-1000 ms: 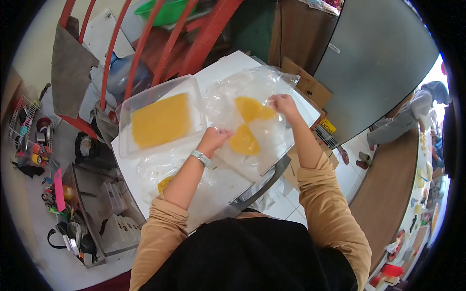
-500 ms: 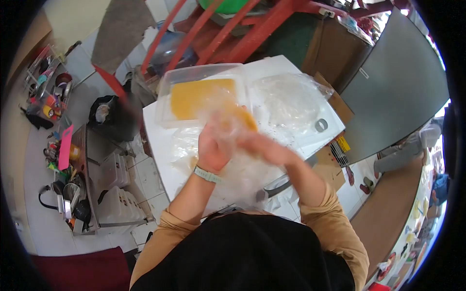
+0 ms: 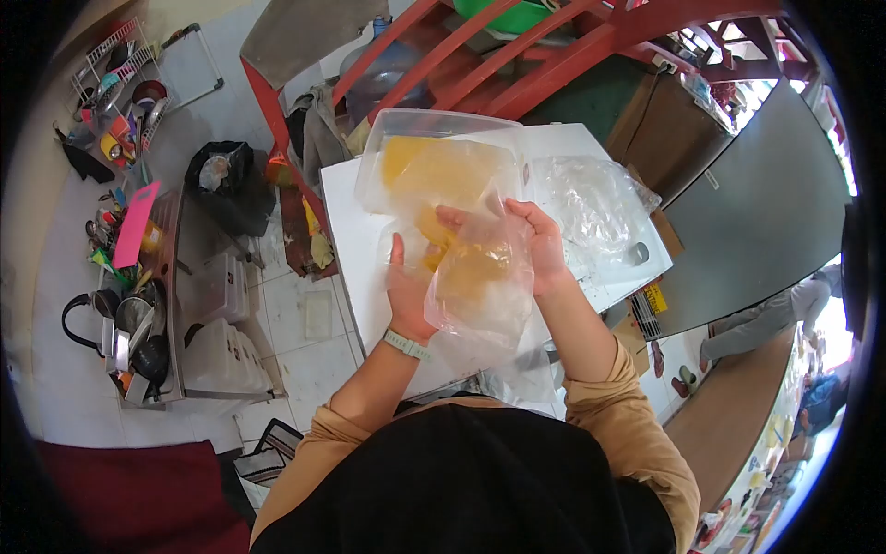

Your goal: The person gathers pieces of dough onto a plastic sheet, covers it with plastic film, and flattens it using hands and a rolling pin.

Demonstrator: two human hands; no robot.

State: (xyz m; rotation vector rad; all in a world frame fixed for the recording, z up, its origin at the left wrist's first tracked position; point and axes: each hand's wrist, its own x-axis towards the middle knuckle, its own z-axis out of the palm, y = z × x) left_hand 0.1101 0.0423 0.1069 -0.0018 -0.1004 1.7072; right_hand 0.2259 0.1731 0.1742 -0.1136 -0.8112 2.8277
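Observation:
A clear plastic bag (image 3: pixel 484 309) with something yellow inside or behind its film hangs between my hands over the white table. My right hand (image 3: pixel 543 247) is closed on the bag's upper right edge, with some fingertips showing through the film. My left hand (image 3: pixel 409 294), with a pale watch on its wrist, holds the bag from the left; its thumb points up, and the film partly covers the other fingers. Just beyond them stands a clear plastic tub (image 3: pixel 374 175) with a yellow mass (image 3: pixel 415 166) in it, partly behind the bag.
More clear plastic bags (image 3: pixel 595 208) lie on the right of the white table (image 3: pixel 355 268). A red railing (image 3: pixel 517 78) rises behind it. To the left are a black-lined bin (image 3: pixel 231 194) and a metal rack with utensils (image 3: pixel 171 277). Another person's legs (image 3: pixel 752 328) show far right.
My hands have moved apart from their blurred position close together, and the bag now spreads between them. The view has shifted, so the table appears farther right.

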